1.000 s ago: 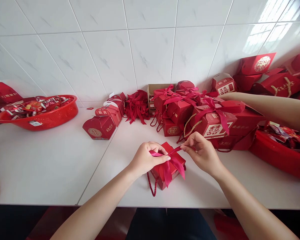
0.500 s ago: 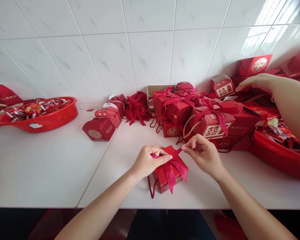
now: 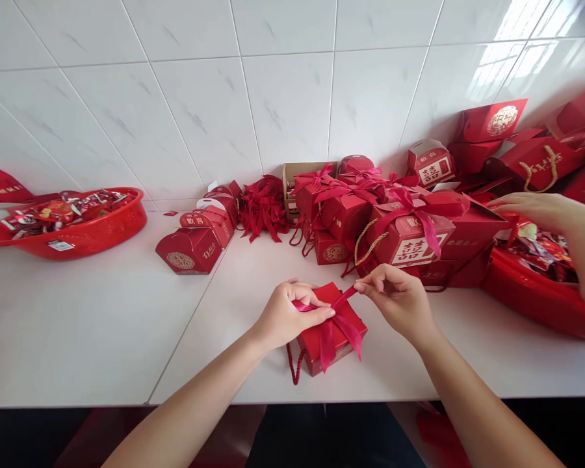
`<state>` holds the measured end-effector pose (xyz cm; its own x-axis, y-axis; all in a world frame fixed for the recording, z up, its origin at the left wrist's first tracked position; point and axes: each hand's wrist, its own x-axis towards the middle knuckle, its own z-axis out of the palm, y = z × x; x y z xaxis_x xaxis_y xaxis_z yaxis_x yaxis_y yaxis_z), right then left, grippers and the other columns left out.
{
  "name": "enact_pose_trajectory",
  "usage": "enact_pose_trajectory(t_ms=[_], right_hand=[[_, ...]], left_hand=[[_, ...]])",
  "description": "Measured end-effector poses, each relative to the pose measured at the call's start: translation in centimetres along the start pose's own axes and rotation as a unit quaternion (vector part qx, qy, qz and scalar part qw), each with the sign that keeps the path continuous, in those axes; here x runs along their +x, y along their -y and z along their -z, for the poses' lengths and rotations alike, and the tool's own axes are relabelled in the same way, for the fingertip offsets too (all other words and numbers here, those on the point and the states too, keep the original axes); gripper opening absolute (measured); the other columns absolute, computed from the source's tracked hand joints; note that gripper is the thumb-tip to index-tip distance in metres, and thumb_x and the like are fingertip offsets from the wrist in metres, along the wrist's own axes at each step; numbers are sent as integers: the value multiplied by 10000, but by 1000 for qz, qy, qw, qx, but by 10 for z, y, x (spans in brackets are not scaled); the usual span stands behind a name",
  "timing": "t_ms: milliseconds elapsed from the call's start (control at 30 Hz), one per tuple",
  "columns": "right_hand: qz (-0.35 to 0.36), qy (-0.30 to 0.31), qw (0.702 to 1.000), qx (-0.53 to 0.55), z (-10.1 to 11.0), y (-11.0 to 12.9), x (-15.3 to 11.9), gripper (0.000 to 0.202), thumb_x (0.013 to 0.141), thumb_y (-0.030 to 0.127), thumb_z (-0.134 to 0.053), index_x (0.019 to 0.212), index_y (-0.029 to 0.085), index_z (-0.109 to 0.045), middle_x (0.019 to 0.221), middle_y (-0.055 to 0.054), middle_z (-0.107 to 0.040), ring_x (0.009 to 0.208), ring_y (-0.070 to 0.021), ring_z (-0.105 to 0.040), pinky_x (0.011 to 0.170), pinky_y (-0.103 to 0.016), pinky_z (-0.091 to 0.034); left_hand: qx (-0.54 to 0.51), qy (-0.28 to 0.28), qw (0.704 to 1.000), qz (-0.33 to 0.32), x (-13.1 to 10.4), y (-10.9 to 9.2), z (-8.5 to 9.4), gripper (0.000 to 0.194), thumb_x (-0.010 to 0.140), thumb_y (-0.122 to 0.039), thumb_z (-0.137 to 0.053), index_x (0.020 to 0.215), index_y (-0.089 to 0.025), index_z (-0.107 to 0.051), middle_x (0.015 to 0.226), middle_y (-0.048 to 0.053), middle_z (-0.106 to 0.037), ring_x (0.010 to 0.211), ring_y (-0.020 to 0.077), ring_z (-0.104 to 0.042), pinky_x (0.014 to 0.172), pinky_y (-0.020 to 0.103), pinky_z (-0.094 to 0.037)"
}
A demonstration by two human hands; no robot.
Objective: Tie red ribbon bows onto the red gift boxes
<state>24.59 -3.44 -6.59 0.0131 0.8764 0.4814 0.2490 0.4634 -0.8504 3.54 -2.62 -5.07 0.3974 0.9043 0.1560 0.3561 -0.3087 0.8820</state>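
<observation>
A small red gift box (image 3: 322,348) stands on the white table (image 3: 234,292) in front of me, a dark red cord handle at its left. On its top, a pinkish-red ribbon (image 3: 347,330) is looped, with two tails hanging over the near side. My left hand (image 3: 292,313) pinches the ribbon at the middle of the lid. My right hand (image 3: 394,300) pinches a ribbon part stretched up to the right, just beyond the box's far right edge.
Behind are stacked ribboned boxes (image 3: 348,218), loose ribbons (image 3: 264,208) and several boxes at left (image 3: 188,250). Red basins of wrapped sweets stand left (image 3: 92,231) and right (image 3: 531,292). Another person's hand (image 3: 531,205) reaches over the right basin.
The other person's hand at the right has moved down from the boxes to the basin. The view has shifted slightly. My hands have barely moved and keep their pinches on the ribbon.
</observation>
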Motion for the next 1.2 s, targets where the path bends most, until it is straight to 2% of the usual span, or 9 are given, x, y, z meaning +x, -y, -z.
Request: enact_pose_trajectory(t_ms=[200,267,367,500,633,700,800,967,1200], right_hand=[[67,-8,989,-135,1,11,-13,91,878,246,-580,825,226,-509,778,-27,-595,717,-175,-597,645,-308,-494],[110,-14,979,-168,8,18,-22,69,879,237,-579,909,228,-518,904,-66,-596,812,-198,-592,703,-336,-501],[175,21,964,-202,18,24,-36,226,830,304,-665,994,235,-526,1095,-120,-548,1017,-267,-556,825,-413,-494],[222,120,925,-283,21,19,-51,497,718,442,-764,1123,244,-554,1335,-159,-427,1226,-367,-406,950,-538,-426],[246,100,918,-295,14,12,-56,329,790,297,-708,1094,238,-594,1368,-148,-419,1271,-360,-372,978,-540,-411],[259,98,923,-269,13,14,-54,311,795,345,-693,1069,222,-611,1353,-152,-438,1264,-371,-376,981,-548,-405],[258,89,938,-215,14,24,-48,260,851,399,-590,1031,216,-629,1304,-144,-486,1236,-371,-401,989,-568,-386],[201,47,963,-173,8,42,-21,149,865,214,-564,942,242,-688,1245,-108,-542,1152,-302,-506,970,-504,-436],[166,176,944,-223,-11,47,17,84,808,267,-689,852,280,-760,1329,-79,-512,1260,-333,-413,995,-553,-423]], left_hand=[[-7,-1,1000,21,1,0,1,460,696,-316,-749,482,-205,-357,678,20,-721,993,253,-662,1138,468,-209],[-19,5,999,37,1,-1,2,343,698,-323,-750,554,-200,-464,718,25,-726,908,246,-683,1061,476,-333],[-71,13,996,52,-2,-6,3,272,711,-308,-739,769,-211,-492,807,18,-731,785,204,-686,804,367,-509],[-96,36,993,52,-6,-11,6,394,729,-310,-728,1011,-242,-462,878,4,-704,692,152,-648,656,273,-510],[-83,-16,996,30,-8,-8,12,267,788,-339,-667,970,-216,-515,896,30,-671,910,192,-633,828,308,-481],[-85,-39,995,19,-9,-5,18,183,805,-339,-636,884,-202,-544,929,48,-648,1056,224,-587,920,331,-440],[-77,-10,997,17,-12,-1,27,150,802,-337,-627,813,-193,-586,1066,65,-611,1119,246,-551,955,346,-414],[-74,46,996,31,-14,1,33,177,818,-358,-615,764,-189,-618,1213,81,-568,1087,251,-565,860,329,-459],[-83,60,995,12,-5,-4,32,296,834,-419,-577,648,-194,-536,1146,79,-602,1194,258,-508,894,323,-441]])
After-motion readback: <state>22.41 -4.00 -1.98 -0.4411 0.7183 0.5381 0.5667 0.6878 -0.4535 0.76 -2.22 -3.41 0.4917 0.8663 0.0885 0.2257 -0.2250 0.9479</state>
